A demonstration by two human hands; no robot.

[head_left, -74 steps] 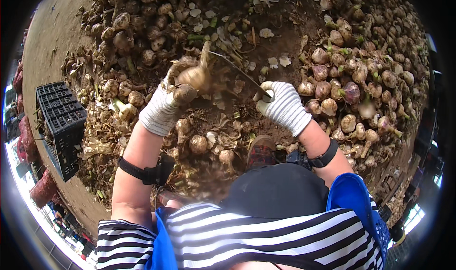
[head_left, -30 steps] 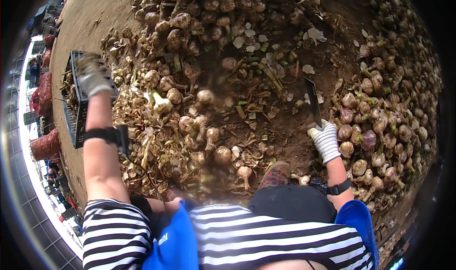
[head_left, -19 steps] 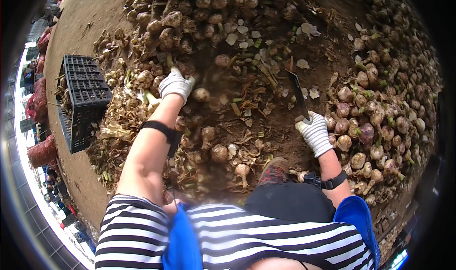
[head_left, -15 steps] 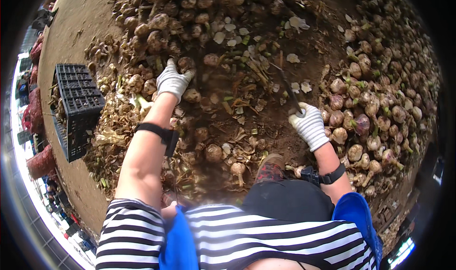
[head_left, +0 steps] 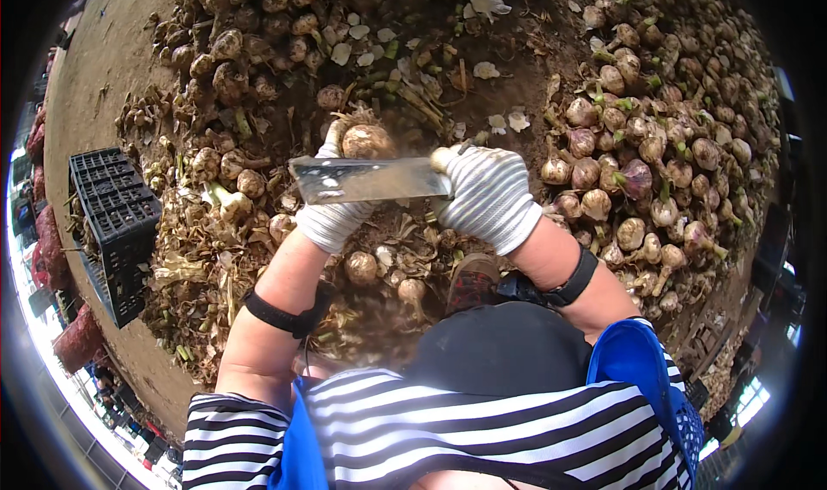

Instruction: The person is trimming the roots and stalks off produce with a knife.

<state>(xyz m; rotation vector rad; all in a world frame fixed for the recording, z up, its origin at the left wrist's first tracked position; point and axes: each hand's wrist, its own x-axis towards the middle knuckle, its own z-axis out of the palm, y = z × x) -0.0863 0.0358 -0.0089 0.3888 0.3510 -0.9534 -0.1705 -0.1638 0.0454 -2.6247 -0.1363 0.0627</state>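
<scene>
My left hand (head_left: 334, 223), in a white knit glove, is closed round a garlic bulb (head_left: 368, 142) with its roots pointing away from me. My right hand (head_left: 493, 193), gloved alike, grips the handle of a cleaver (head_left: 375, 181). Its broad, wet-looking blade lies level across the front of my left hand, just on the near side of the bulb. The blade hides most of my left fingers and the bulb's lower part. Whether the edge touches the bulb I cannot tell.
A big heap of garlic bulbs (head_left: 637, 180) spreads along the right. Stemmed garlic (head_left: 228, 46) lies at the far left. Dry leaves and cut stalks (head_left: 211, 270) cover the ground near a black plastic crate (head_left: 116, 197). My shoe (head_left: 474, 283) stands just below the cleaver.
My left hand has lifted a garlic bulb from the pile toward the middle. My right hand has swung the cleaver left, from pointing away to lying crosswise at the bulb. The view has shifted slightly.
</scene>
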